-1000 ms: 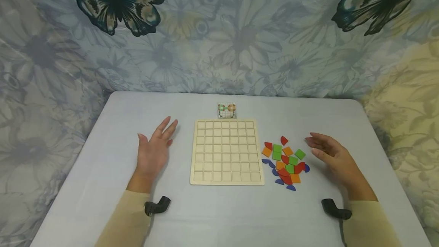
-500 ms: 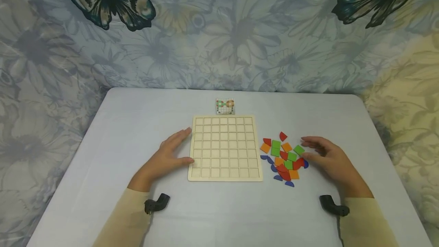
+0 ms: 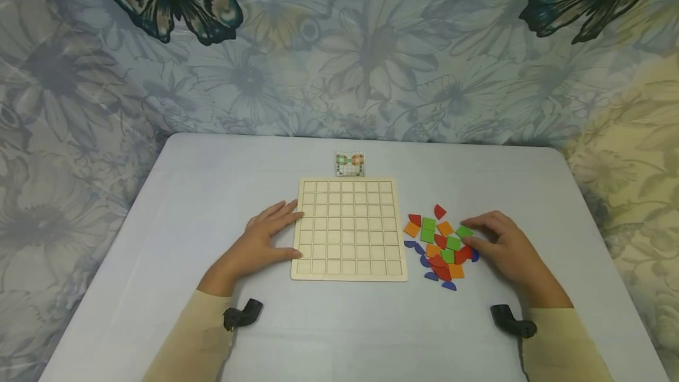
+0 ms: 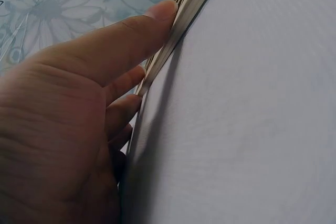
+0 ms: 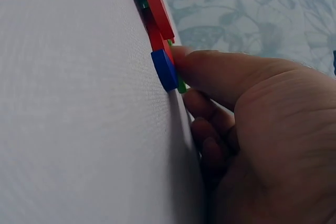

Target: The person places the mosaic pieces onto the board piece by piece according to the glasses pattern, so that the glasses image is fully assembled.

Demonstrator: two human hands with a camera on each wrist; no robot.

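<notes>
A pale wooden grid board [image 3: 348, 230] lies flat in the middle of the table. My left hand [image 3: 260, 243] rests at its left edge, fingers extended and apart; in the left wrist view the thumb [image 4: 131, 40] touches the board's rim [image 4: 181, 32]. To the right of the board is a loose group of flat coloured pieces. At its right side my right hand [image 3: 506, 246] pinches a green square tile [image 3: 464, 231] between thumb and index finger. Close by the right thumb, a blue half-round piece [image 5: 164, 70] and red pieces [image 5: 156, 6] show in the right wrist view.
A small pattern card [image 3: 349, 164] lies just beyond the board's far edge. Orange squares [image 3: 456, 271], red quarter-rounds [image 3: 439, 211], more green squares [image 3: 428, 230] and blue half-rounds [image 3: 449, 286] lie between board and right hand. A patterned cloth [image 3: 371, 63] hangs behind the white table [image 3: 339, 329].
My left hand has moved right from above the table to the board's left edge. My right hand has moved left to the pieces, its fingertips closing on the green square tile.
</notes>
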